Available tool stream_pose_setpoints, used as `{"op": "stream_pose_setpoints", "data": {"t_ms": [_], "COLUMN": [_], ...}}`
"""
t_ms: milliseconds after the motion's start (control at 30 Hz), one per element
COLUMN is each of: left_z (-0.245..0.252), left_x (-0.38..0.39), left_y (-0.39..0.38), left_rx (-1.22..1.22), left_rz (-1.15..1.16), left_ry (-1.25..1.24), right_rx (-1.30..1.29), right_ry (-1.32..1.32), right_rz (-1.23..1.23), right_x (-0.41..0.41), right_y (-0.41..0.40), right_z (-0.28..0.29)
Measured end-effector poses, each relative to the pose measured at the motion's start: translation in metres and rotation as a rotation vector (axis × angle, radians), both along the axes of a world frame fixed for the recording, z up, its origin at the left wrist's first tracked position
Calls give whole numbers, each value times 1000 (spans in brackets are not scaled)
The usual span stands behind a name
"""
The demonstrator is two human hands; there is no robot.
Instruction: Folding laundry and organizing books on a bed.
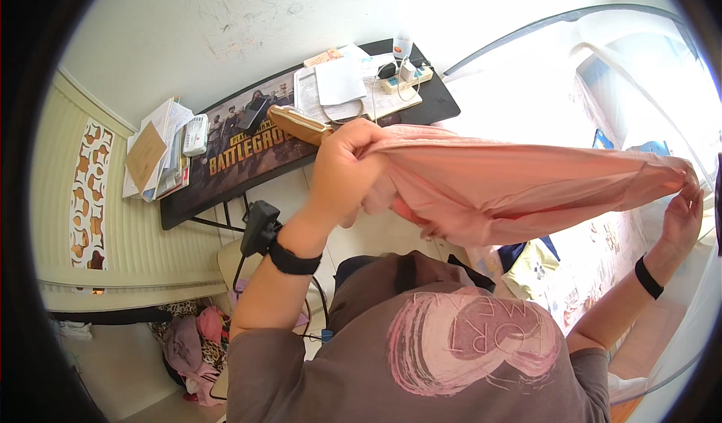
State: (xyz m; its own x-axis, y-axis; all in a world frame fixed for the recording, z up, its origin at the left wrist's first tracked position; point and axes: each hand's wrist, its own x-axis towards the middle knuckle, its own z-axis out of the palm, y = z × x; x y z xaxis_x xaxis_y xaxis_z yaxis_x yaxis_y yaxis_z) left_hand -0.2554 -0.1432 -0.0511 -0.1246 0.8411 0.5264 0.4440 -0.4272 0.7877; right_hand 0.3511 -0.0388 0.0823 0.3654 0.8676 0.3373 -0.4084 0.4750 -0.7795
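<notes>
A salmon-pink cloth garment (pixel 524 180) hangs stretched in the air between my two hands, in front of my chest. My left hand (pixel 350 163) is closed around its gathered left end. The far right end is pinched in the fingers of my right hand (pixel 681 214), which is raised out to the side. Folds sag along the lower edge, and a brighter coral patch (pixel 407 211) shows near my left hand. Which part of the garment each hand grips cannot be made out.
A black desk (pixel 248 141) with a printed mat stands ahead. On it lie papers (pixel 341 82), a tan pouch (pixel 299 124), a phone (pixel 254 114) and a power strip (pixel 406 80). At right, folded clothes (pixel 530 268) rest on a bed (pixel 606 254) under a mosquito net (pixel 564 20). Clothes (pixel 194 344) are piled lower left.
</notes>
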Motion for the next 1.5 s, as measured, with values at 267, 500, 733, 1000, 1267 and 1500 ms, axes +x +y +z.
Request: {"op": "stream_pose_setpoints", "data": {"t_ms": [267, 500, 733, 1000, 1267, 1500], "left_z": [25, 10, 43, 39, 28, 40], "left_x": [47, 59, 123, 240, 240, 250], "left_y": [-15, -3, 2, 42, 57, 38], "left_rx": [-282, -270, -484, -548, -664, -903], "left_rz": [-77, -124, -215, -306, -365, -419], "left_ry": [249, 244, -70, 132, -329, -717], "right_rx": [162, 29, -83, -260, 58, -110], "right_ry": [64, -84, -117, -222, -739, -868], "right_rz": [246, 74, 698, 779, 18, 206], "right_x": [138, 99, -36, -165, -180, -191], "right_y": [29, 40, 31, -20, -38, -62], "right_z": [-6, -8, -50, -42, -146, -256]}}
